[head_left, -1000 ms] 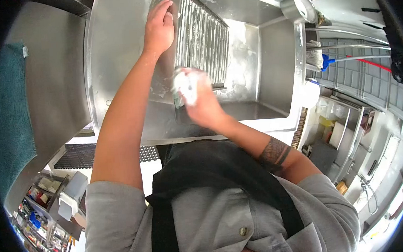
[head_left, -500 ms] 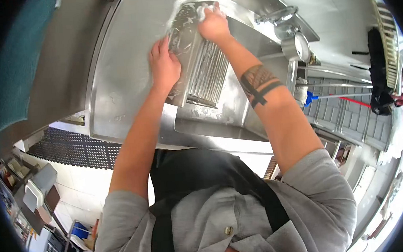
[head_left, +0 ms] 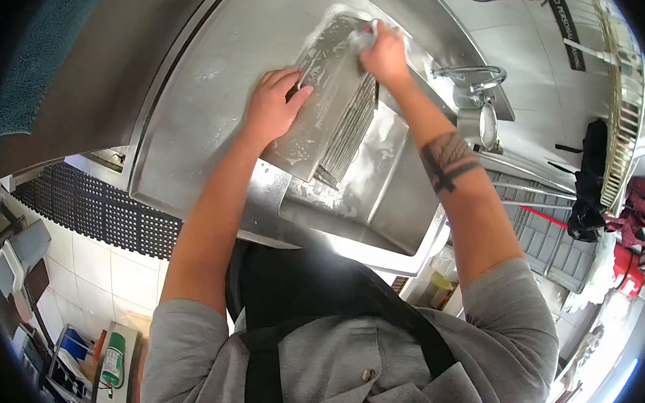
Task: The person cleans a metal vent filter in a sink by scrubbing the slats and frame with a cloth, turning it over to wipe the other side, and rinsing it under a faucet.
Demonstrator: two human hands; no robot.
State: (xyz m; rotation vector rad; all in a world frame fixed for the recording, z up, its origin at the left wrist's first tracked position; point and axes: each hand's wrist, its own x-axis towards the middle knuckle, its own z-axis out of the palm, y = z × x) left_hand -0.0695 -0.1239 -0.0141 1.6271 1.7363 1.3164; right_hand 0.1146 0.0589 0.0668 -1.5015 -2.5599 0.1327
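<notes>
A metal baffle hood filter (head_left: 317, 106) lies tilted across the edge of the steel sink. Suds streak its broad flat side, and its ridged slats face the basin. My left hand (head_left: 276, 108) grips the filter's left edge, thumb over the flat side and fingers curled near a dark gap. At the far end my right hand (head_left: 386, 56) is closed on a whitish, foamy scrubber (head_left: 361, 41), pressed to the filter's top corner. Fingers partly cover the scrubber, so its exact kind is hidden.
The sink basin (head_left: 404, 211) holds foam beneath the filter. A faucet (head_left: 477, 76) and a metal pot (head_left: 478, 127) stand to the right. A steel drainboard (head_left: 192, 128) extends left, with a black perforated mat (head_left: 94, 208) on the floor below.
The filter is tipped so more of its flat side shows. My left hand has shifted its hold along the edge. My right hand with the scrubber appears farther right in view, which has also shifted.
</notes>
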